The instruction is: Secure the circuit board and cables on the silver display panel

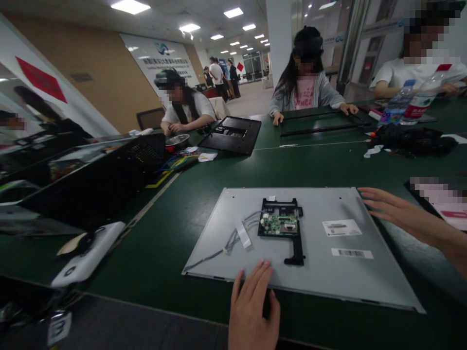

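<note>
A silver LCD panel (pixel 314 257) lies on the green table with its metal back facing up. Mounted near its middle is a black plastic bracket (pixel 298 249) carrying a small green circuit board (pixel 279 224). Thin grey cables (pixel 230 241) run from the board to the near left corner, held partly by white tape (pixel 243 235). My left hand (pixel 253 304) rests at the near edge, fingers stretched over the metal. At the far right corner, my right hand (pixel 396 212) has its fingers extended along the side edge. Neither hand holds anything.
A black screen housing (pixel 134 165) stands at left, near a white power bank (pixel 89 253). Across the table (pixel 146 262) lie a black back cover (pixel 233 136) and a black frame (pixel 321 127) touched by a co-worker's hands. Bottles (pixel 423 97) stand at the right.
</note>
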`<state>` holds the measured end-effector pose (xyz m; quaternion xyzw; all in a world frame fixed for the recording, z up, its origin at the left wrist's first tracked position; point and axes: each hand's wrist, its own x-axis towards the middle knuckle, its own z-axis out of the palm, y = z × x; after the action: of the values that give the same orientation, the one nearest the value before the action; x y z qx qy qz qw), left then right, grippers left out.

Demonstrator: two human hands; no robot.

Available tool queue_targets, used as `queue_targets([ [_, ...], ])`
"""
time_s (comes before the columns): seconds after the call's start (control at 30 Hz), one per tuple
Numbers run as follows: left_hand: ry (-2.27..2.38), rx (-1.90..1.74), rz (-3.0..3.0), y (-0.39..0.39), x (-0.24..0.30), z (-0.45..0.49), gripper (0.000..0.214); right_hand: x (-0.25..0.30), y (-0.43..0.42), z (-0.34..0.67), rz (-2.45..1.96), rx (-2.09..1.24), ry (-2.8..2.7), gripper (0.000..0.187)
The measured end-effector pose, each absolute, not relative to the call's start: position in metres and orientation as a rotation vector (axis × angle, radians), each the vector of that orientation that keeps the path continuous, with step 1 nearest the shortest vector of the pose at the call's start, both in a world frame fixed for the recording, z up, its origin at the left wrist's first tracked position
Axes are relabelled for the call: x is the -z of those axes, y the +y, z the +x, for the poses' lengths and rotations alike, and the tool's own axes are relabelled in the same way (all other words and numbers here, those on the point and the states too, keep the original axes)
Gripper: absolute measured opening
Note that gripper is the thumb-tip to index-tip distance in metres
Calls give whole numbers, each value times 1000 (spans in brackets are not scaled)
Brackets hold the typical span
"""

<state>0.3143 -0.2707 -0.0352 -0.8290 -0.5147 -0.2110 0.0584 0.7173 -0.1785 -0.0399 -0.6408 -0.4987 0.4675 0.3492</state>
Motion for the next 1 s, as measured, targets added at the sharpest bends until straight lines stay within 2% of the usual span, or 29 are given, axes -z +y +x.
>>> queue_targets([
  [0.43, -1783, 634, -2395, -262, 40, 294, 42, 30, -184, 682, -1459, -1361, -1411, 78],
  [0.67, -1926, 683, -2292, -252, 46, 280, 43, 45, -183, 676, -1353, -1392, -1744, 102],
  [1.0, -1879, 747, -2195, -256, 52, 285, 45, 24, -197, 669, -1197, -1618, -1697, 89],
])
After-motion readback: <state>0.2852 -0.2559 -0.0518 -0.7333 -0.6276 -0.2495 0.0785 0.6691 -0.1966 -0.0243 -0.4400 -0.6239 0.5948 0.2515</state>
